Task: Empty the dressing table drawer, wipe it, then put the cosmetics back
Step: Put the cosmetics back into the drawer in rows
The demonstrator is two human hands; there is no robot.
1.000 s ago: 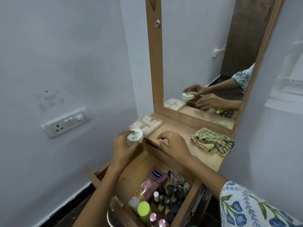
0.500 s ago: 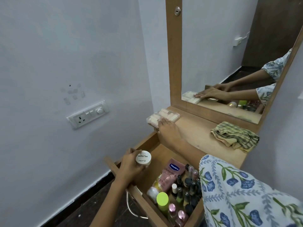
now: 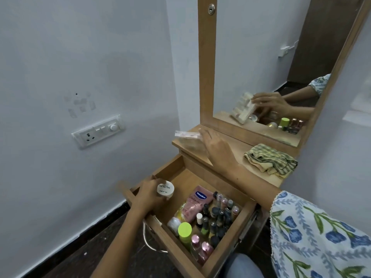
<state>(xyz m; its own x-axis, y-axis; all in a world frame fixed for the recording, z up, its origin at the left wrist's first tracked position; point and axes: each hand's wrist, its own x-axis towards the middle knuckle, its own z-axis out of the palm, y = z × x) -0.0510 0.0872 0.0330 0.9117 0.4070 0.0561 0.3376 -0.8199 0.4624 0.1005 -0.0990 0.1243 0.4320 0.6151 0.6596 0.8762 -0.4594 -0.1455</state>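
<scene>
The wooden drawer [image 3: 172, 167] stands pulled out below the dressing table top [image 3: 236, 149]. My left hand [image 3: 148, 195] grips a small white round jar [image 3: 165, 190] over the drawer's left side. My right hand [image 3: 216, 149] holds a clear plastic case [image 3: 188, 140] tilted up off the left end of the top. In the drawer's right half lie a pink Vaseline tube [image 3: 197, 203], a bottle with a lime green cap [image 3: 185, 229], several small nail polish bottles [image 3: 218, 215] and two pink-capped bottles [image 3: 200, 244].
A striped green and yellow cloth [image 3: 270, 161] lies crumpled on the right of the top. The mirror [image 3: 271, 67] rises behind it. A wall socket plate [image 3: 98, 131] sits on the left wall. A metal handle [image 3: 148, 241] hangs under the drawer front.
My right hand has lifted the clear case from flat on the top to a tilted hold. My left hand with the jar has stayed over the drawer's left side.
</scene>
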